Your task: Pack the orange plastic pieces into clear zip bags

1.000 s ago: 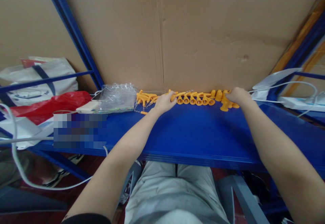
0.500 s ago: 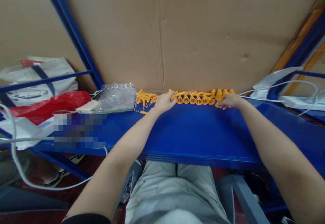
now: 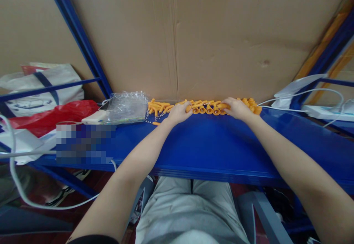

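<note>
A row of yellow plastic pieces with round, cup-like open ends (image 3: pixel 202 110) lies along the back of the blue shelf, open ends toward me. At the row's left end my left hand (image 3: pixel 179 112) has its fingers closed around a yellow piece (image 3: pixel 188 108). My right hand (image 3: pixel 236 108) is at the row's right end, thumb and fingers closed on another yellow cup-ended piece (image 3: pixel 222 106); its far side is hidden. Right of that hand stand more yellow pieces (image 3: pixel 250 104) in a cluster. Yellow branched pieces (image 3: pixel 157 106) with thin coiled metal strands lie left of my left hand.
A clear plastic bag (image 3: pixel 128 105) and a white box (image 3: pixel 95 117) sit to the left, near a red bag (image 3: pixel 63 113). White cables (image 3: pixel 293 108) run at the right. Cardboard (image 3: pixel 221 45) walls off the back of the blue shelf (image 3: pixel 210 144).
My right hand has moved left from the cluster at the right to the right end of the row of cup-ended pieces. My left hand stays nearly in place.
</note>
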### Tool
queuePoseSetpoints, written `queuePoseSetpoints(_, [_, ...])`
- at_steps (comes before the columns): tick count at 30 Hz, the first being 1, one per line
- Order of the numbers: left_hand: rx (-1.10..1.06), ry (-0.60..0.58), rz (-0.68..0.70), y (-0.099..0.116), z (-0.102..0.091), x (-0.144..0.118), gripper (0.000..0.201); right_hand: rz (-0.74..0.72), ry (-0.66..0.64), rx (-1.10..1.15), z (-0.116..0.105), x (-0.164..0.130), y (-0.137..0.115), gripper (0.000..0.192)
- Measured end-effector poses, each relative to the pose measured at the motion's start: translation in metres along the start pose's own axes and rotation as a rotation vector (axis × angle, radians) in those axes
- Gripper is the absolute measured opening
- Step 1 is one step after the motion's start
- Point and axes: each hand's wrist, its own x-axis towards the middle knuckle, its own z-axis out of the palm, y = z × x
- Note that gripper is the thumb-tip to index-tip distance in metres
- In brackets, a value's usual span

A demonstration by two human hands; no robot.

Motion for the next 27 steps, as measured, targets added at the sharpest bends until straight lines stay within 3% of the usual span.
queuePoseSetpoints(4, [0.013,-0.014,0.018,0.0,0.0,-0.001,0.033,-0.125,0.054,0.049,0.0,0.005,-0.022,0.032])
queuePoseSetpoints(11, [0.04,-0.058,0.047,0.003,-0.005,-0.003,0.034,-0.138,0.03,-0.006,-0.003,0.003,-0.04,0.032])
queuePoseSetpoints(17, [0.047,-0.058,0.053,0.003,-0.005,-0.003,0.034,-0.043,0.0,-0.092,-0.003,0.001,-0.041,0.033])
queuePoseSetpoints(27, [0.03,-0.047,0.049,0.002,-0.004,-0.003,0.035,-0.037,0.056,-0.158,0.001,-0.001,-0.035,0.034])
